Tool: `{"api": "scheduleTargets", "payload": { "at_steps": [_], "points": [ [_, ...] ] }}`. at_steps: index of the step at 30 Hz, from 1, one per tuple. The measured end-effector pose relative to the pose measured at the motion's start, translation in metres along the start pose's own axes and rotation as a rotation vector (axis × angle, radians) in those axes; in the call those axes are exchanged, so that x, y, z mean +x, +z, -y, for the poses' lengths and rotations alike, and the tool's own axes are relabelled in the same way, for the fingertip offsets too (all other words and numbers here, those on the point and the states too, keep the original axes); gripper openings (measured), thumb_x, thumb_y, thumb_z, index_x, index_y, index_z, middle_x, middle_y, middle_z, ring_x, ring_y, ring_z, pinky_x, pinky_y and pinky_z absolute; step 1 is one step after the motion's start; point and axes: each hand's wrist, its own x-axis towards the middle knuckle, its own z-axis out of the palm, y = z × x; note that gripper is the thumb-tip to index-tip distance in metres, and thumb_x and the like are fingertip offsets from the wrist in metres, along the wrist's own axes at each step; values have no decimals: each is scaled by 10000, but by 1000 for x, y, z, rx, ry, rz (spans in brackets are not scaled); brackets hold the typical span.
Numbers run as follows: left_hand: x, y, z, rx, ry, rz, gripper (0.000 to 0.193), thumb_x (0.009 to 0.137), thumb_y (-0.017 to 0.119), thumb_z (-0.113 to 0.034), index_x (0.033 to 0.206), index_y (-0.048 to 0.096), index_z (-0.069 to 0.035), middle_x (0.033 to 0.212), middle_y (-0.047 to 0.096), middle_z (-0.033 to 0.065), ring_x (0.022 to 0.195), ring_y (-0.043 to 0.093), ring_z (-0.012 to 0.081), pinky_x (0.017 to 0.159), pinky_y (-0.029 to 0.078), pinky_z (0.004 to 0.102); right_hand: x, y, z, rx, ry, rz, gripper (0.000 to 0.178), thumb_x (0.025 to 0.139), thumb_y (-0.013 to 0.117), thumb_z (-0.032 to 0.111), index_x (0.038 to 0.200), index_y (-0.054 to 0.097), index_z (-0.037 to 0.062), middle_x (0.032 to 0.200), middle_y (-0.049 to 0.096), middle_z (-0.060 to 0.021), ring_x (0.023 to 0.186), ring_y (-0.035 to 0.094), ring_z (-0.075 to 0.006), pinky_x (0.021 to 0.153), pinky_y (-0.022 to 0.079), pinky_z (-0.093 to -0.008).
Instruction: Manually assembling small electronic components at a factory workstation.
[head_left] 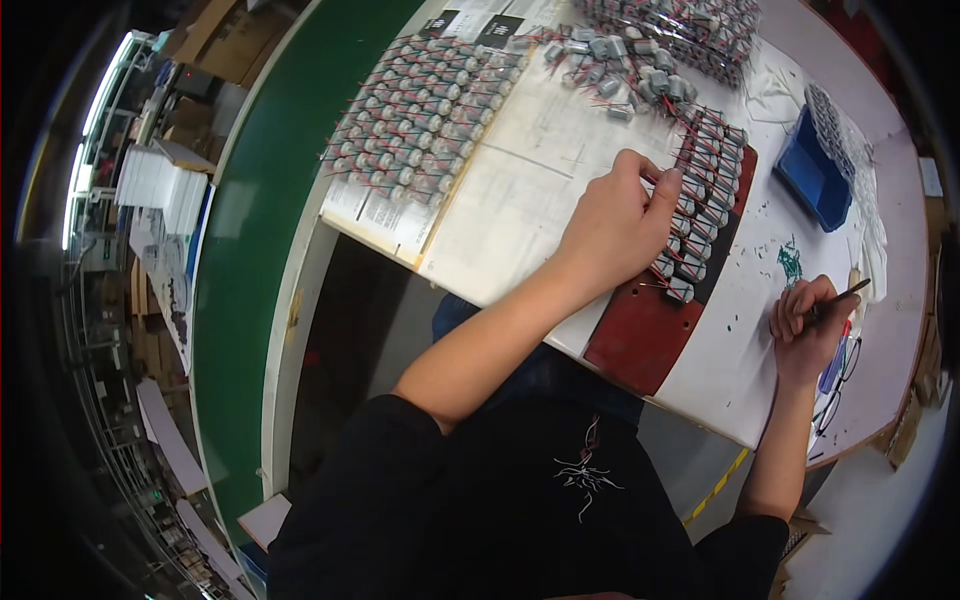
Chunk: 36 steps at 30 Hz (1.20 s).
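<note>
Presently leaning over the white counter, with both forearms in view; reaching with the left hand, near the centre of the frame, to the left side of the motors, set in close rows along the red board right of centre; holding its thumb and forefinger near each other by the red wires there, though cannot tell whether clamped on one; gripping with the right hand, at the right of the frame, a slim dark tool, fingers curled tightly around it, well apart from the rows.

Lying just above the right hand, green scraps; tilted farther up, at the upper right, a blue bin; heaped at the upper centre, loose motors, unsorted and pointing every way; arranged at the upper left, a block of motors in long rows on printed sheets; running down the left, beyond the counter's edge, a green surface; clinging to the black clothing at lower centre, pale threads.
</note>
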Motion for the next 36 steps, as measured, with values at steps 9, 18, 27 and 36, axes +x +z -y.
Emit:
{"api": "scheduleTargets", "payload": {
  "at_steps": [9, 18, 27, 36],
  "points": [
    [17, 7, 9, 152, 87, -153, 431, 1022, 575, -397, 1007, 612, 32, 703, 665, 190, 682, 670, 342, 641, 490, 423, 4, 13, 2, -12, 42, -83, 610, 1067, 296, 622, 780, 453, 107, 578, 355, 30, 454, 297, -86, 441, 264, -258],
    [17, 11, -1, 134, 160, -122, 296, 1017, 578, -246, 876, 632, 9, 737, 661, 257, 733, 660, 463, 660, 479, 529, 3, 11, 4, -46, 31, -62, 617, 1067, 292, 624, 772, 458, 108, 571, 365, 26, 447, 299, -84, 439, 267, -260],
    [16, -2, 3, -52, 234, -103, 261, 1019, 612, -221, 889, 642, 3, 619, 540, 32, 592, 459, 91, 549, 378, 293, 4, 12, 0, -14, 64, -69, 614, 1067, 294, 622, 777, 461, 107, 570, 361, 26, 445, 299, -89, 439, 268, -257],
    [22, -125, 13, 154, 285, -261, 262, 1015, 630, -229, 887, 636, 0, 638, 487, -31, 600, 416, 60, 539, 351, 280, 3, -3, -3, 68, 67, -70, 586, 1074, 311, 599, 794, 458, 105, 584, 357, 26, 452, 293, -90, 438, 259, -250]
  ]
}}
